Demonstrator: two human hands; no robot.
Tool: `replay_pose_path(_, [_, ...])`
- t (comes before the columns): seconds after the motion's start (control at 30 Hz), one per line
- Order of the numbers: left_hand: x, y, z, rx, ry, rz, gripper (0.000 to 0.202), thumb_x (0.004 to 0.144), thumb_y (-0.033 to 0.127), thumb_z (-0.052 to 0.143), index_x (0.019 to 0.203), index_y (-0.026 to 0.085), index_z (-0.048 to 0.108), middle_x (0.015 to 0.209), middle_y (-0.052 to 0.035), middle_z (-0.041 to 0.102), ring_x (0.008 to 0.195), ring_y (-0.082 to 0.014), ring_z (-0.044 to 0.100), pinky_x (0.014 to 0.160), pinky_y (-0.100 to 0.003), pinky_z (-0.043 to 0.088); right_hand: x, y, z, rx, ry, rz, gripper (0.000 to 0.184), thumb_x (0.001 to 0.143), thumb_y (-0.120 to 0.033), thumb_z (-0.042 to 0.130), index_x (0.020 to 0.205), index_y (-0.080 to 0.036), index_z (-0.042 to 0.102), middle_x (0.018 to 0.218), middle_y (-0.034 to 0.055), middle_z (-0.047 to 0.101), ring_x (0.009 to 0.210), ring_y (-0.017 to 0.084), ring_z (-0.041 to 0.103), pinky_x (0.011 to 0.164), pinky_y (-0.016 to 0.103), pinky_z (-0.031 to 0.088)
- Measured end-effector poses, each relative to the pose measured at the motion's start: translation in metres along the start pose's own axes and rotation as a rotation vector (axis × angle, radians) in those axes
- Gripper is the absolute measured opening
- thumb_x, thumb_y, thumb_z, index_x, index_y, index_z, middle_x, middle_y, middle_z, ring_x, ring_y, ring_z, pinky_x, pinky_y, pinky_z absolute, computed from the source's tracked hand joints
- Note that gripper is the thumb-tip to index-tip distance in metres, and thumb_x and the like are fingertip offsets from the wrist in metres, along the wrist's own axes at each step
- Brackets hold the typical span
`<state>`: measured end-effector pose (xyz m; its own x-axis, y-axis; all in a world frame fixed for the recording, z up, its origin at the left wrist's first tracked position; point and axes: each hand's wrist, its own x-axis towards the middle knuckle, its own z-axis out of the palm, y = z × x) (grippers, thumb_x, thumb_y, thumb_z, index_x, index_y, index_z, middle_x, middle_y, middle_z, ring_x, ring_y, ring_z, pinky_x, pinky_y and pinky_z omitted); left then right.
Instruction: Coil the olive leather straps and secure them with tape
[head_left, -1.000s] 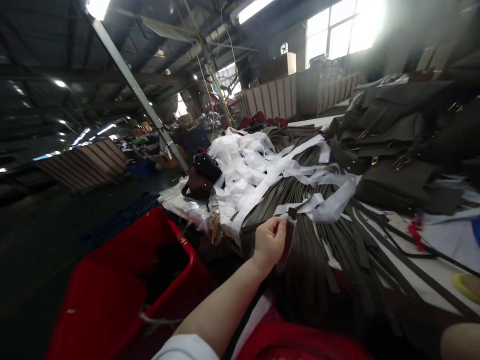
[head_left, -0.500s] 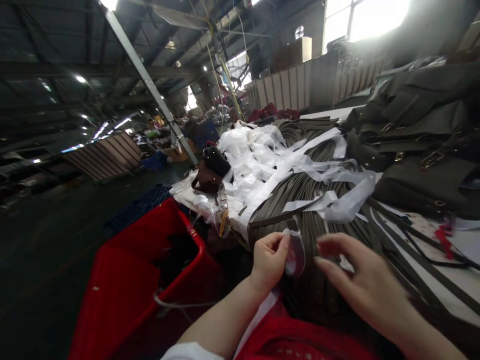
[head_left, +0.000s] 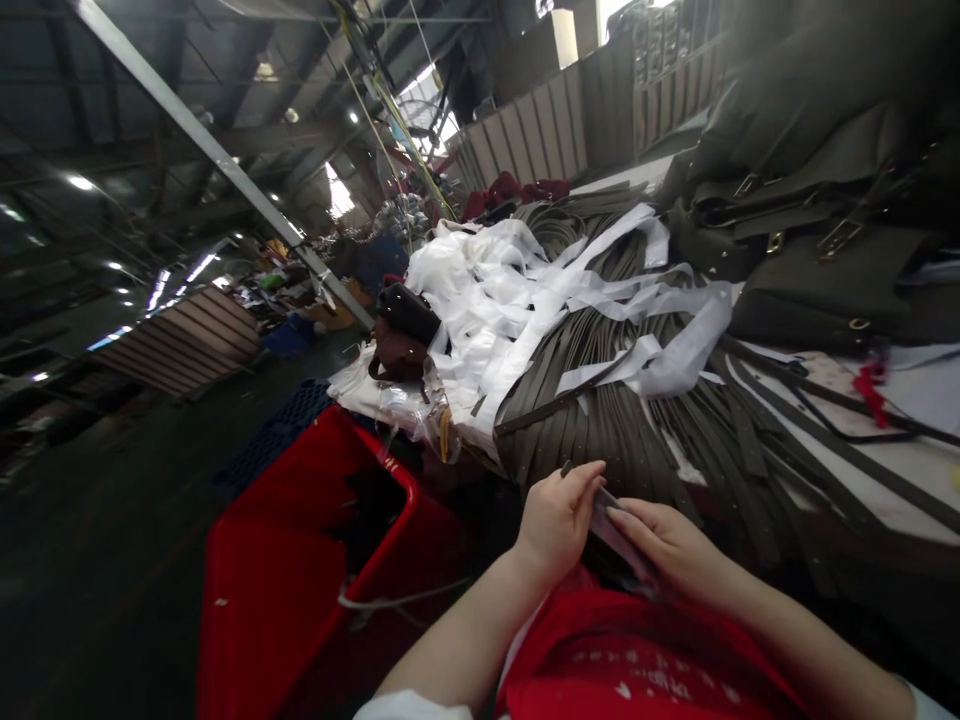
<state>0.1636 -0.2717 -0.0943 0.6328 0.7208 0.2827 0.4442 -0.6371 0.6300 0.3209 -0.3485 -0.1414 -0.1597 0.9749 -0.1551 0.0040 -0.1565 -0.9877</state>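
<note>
My left hand (head_left: 556, 525) is closed, its fingers pinching one end of a flat greyish strip (head_left: 616, 532) above the red apron. A short dark strap end pokes out above that hand's fingers. On the strip's other side, my right hand (head_left: 671, 545) grips it between thumb and fingers. The strip's lower end is blurred, and whether it is wrapped round a strap I cannot tell. Just beyond both hands, a thick bundle of dark olive straps (head_left: 615, 435) hangs over the table edge, with loose white strips (head_left: 495, 340) heaped on top.
A red plastic bin (head_left: 262, 580) holding dark material stands at lower left, close to my left forearm. Dark olive bags (head_left: 832, 290) are piled at right. A brown item (head_left: 397, 350) and clear plastic lie at the table's left corner. A blue pallet (head_left: 277, 430) is on the floor.
My right hand, earlier open and apart at right, has come in and taken hold of the strip. The pale looped piece by my left hand now lies stretched between both hands. The view has shifted.
</note>
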Motion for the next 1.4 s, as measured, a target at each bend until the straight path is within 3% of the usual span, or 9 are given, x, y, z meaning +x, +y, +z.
replay_pose_path(0.2, [-0.002,-0.011,0.003,0.114,-0.022,-0.062,0.054,0.099,0.034,0.046,0.149,0.016,0.034,0.112,-0.0103,0.076,0.094,-0.0244,0.074,0.086,-0.038,0.059,-0.002,0.004,-0.004,-0.029,-0.010,0.028,0.052,0.095,-0.068,0.038,0.078,-0.021,0.053,0.049,-0.0051,0.056,0.038,0.012,0.049,0.040,0.023,0.036])
replay_pose_path(0.37, [-0.004,-0.018,0.008,0.313,-0.009,-0.089,0.033,0.100,0.036,0.044,0.123,0.017,0.059,0.105,-0.0126,0.076,0.090,-0.0272,0.075,0.082,-0.038,0.061,-0.002,0.004,-0.009,-0.107,0.016,0.012,0.054,0.094,-0.069,0.036,0.070,-0.023,0.051,0.049,-0.0031,0.058,0.042,0.015,0.053,0.044,0.026,0.039])
replay_pose_path(0.6, [-0.010,-0.021,0.020,0.307,0.052,0.001,0.035,0.103,0.029,0.033,0.120,0.017,0.061,0.105,-0.0124,0.077,0.090,-0.0256,0.076,0.082,-0.037,0.062,-0.002,0.000,-0.005,-0.174,0.112,-0.032,0.053,0.094,-0.066,0.038,0.067,-0.023,0.055,0.052,-0.0013,0.057,0.051,0.018,0.055,0.054,0.029,0.042])
replay_pose_path(0.8, [-0.006,-0.019,0.012,0.166,0.127,-0.023,0.036,0.102,0.027,0.033,0.116,0.018,0.065,0.108,-0.0107,0.077,0.096,-0.0232,0.075,0.088,-0.034,0.060,-0.001,0.009,-0.003,-0.166,0.107,-0.082,0.054,0.097,-0.062,0.035,0.076,-0.021,0.062,0.068,0.0023,0.064,0.064,0.020,0.058,0.062,0.030,0.045])
replay_pose_path(0.93, [-0.003,-0.018,0.005,0.107,-0.002,-0.065,0.034,0.102,0.029,0.036,0.111,0.019,0.067,0.104,-0.0089,0.077,0.095,-0.0222,0.074,0.088,-0.034,0.058,-0.001,0.008,-0.008,-0.245,0.127,-0.092,0.046,0.094,-0.056,0.048,0.070,-0.020,0.062,0.064,-0.0003,0.060,0.061,0.018,0.054,0.057,0.027,0.041])
replay_pose_path(1.03, [-0.003,-0.017,0.006,0.023,-0.132,-0.146,0.026,0.096,0.034,0.051,0.109,0.018,0.067,0.090,-0.0072,0.077,0.078,-0.0214,0.073,0.073,-0.031,0.059,-0.001,0.005,-0.012,-0.296,0.144,-0.133,0.047,0.096,-0.053,0.044,0.067,-0.020,0.061,0.062,-0.0002,0.059,0.061,0.017,0.053,0.057,0.027,0.040])
replay_pose_path(1.1, [-0.003,-0.015,0.008,-0.048,-0.135,-0.207,0.024,0.095,0.034,0.053,0.107,0.018,0.067,0.083,-0.0055,0.076,0.068,-0.0194,0.071,0.065,-0.029,0.057,0.000,0.004,-0.014,-0.304,0.137,-0.151,0.047,0.097,-0.052,0.041,0.073,-0.020,0.064,0.066,0.0005,0.062,0.064,0.018,0.056,0.060,0.027,0.041])
replay_pose_path(1.27, [-0.001,-0.010,0.016,-0.053,-0.052,-0.157,0.028,0.098,0.027,0.043,0.104,0.017,0.069,0.099,-0.0094,0.076,0.092,-0.0224,0.071,0.086,-0.034,0.055,0.002,0.007,-0.010,-0.324,0.181,-0.167,0.051,0.099,-0.053,0.034,0.076,-0.019,0.065,0.071,0.0023,0.065,0.068,0.020,0.060,0.064,0.028,0.044])
replay_pose_path(1.4, [-0.003,-0.011,0.021,-0.111,-0.031,-0.174,0.037,0.101,0.029,0.036,0.104,0.015,0.070,0.099,-0.0110,0.076,0.093,-0.0228,0.071,0.087,-0.035,0.054,0.004,0.010,-0.011,-0.327,0.216,-0.171,0.053,0.100,-0.053,0.032,0.076,-0.019,0.064,0.070,0.0027,0.066,0.066,0.019,0.061,0.064,0.027,0.045])
